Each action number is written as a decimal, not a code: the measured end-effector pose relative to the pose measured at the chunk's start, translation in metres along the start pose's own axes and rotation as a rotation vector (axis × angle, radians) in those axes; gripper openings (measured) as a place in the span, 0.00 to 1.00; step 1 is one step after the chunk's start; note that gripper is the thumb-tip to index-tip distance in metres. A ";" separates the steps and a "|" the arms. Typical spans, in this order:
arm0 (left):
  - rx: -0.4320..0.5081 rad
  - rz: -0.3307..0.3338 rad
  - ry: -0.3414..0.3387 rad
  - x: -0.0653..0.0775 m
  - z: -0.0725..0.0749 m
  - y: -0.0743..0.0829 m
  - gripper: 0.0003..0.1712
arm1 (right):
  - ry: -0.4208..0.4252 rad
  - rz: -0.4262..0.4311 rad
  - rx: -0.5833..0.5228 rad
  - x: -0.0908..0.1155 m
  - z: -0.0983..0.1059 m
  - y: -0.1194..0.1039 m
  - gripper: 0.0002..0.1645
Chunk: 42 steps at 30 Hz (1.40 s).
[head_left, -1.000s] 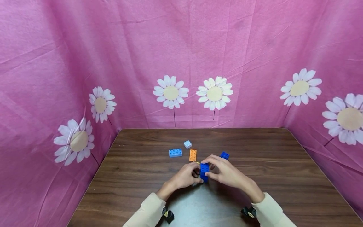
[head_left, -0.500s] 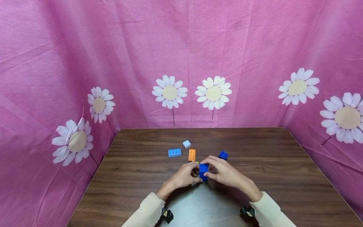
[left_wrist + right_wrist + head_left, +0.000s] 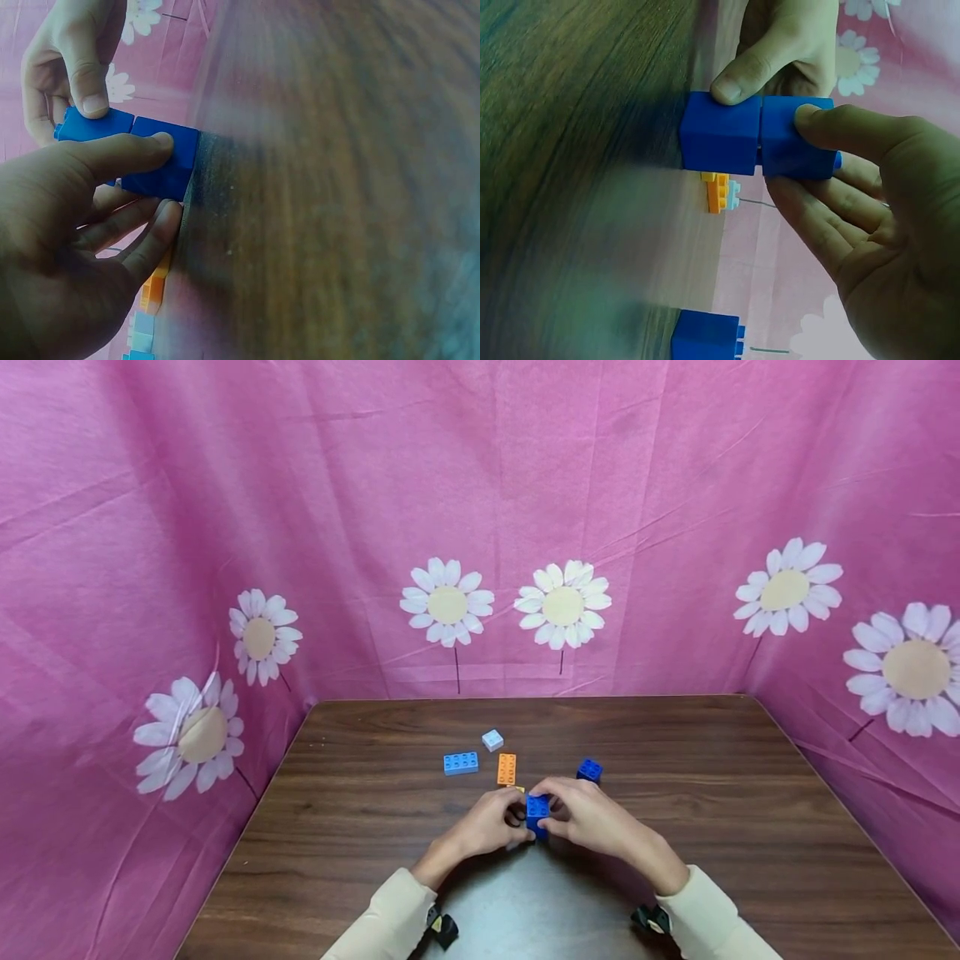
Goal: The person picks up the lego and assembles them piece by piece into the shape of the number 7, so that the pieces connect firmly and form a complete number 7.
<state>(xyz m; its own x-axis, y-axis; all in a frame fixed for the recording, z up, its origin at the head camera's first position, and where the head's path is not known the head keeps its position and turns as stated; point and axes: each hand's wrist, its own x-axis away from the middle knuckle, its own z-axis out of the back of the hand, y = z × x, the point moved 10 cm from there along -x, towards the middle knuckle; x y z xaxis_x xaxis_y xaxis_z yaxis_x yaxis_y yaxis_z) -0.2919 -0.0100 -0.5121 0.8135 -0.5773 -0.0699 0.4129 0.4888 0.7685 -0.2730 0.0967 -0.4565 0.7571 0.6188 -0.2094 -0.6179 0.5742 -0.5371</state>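
Note:
Two blue toy bricks stand one on the other on the table, with a thin gap between them in the right wrist view. My left hand (image 3: 483, 827) grips the lower blue brick (image 3: 718, 139), thumb on the near face and fingers on the opposite side. The upper blue brick (image 3: 537, 807), studs up, is pinched between the thumb and fingers of my right hand (image 3: 596, 814). In the head view, a yellow brick (image 3: 519, 789) shows only partly behind the left fingers.
Beyond the hands lie an orange brick (image 3: 507, 769), a light blue brick (image 3: 461, 763) and a small pale brick (image 3: 492, 741). Another blue brick (image 3: 590, 770) sits just past the right hand. Pink flowered cloth (image 3: 495, 510) surrounds the wooden table (image 3: 360, 793).
My right hand and the upper blue brick have come down slightly over the lower brick. The left hand keeps its grip, and the head view has shifted a little.

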 end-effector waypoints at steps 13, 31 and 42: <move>-0.007 -0.022 0.020 -0.001 0.004 0.006 0.14 | 0.018 0.009 -0.014 0.000 0.002 -0.001 0.18; -0.024 -0.019 0.013 0.000 0.004 0.009 0.14 | 0.024 0.000 0.013 -0.003 0.001 -0.003 0.17; -0.027 0.011 0.004 0.003 0.002 0.007 0.13 | 0.029 -0.009 0.011 -0.001 0.000 -0.001 0.16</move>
<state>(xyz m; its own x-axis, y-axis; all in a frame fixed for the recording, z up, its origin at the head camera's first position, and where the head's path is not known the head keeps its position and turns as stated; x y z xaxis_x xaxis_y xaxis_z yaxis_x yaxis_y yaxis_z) -0.2871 -0.0091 -0.5056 0.8197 -0.5691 -0.0646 0.4150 0.5124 0.7518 -0.2728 0.0955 -0.4555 0.7681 0.5981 -0.2286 -0.6135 0.5852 -0.5303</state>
